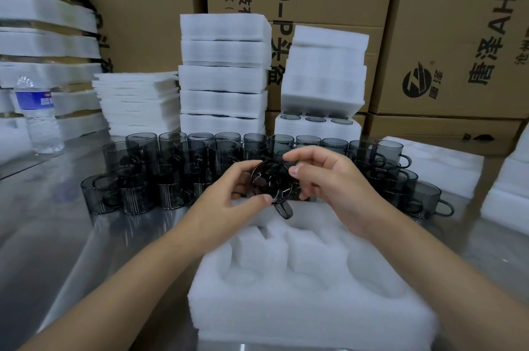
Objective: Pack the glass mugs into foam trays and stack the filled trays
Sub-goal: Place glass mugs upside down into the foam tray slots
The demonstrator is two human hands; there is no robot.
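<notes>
Now, head view, the only one we've got: both hands are up over the far edge of the foam tray (217, 302), and between them sits a single smoky grey glass mug (270, 181). The left hand (240, 187) pinches the rim with thumb and fingertips; the right hand (323, 176) curls round the far side. The mug is tipped, its mouth turned up toward the camera and its handle hanging down at the near right. It is dark, see-through and ribbed on the wall like its neighbours.

My read is that this is the loading step, and an early one, since the tray pockets that show all look empty. The next move calls for turning the mug so that body and handle line up with a cut-out, then lowering it in without knocking the glass.

Behind the hands a crowd of loose mugs (171, 167) waits in rows on the shiny desk (71, 236). Farther back stand the filled trays (223, 78) in a tall pile, with a second pile (323, 75) to its right, dark rims peeking from its lower tray. A water bottle (37, 115) stands far left, with cardboard boxes (458, 35) behind it all.
</notes>
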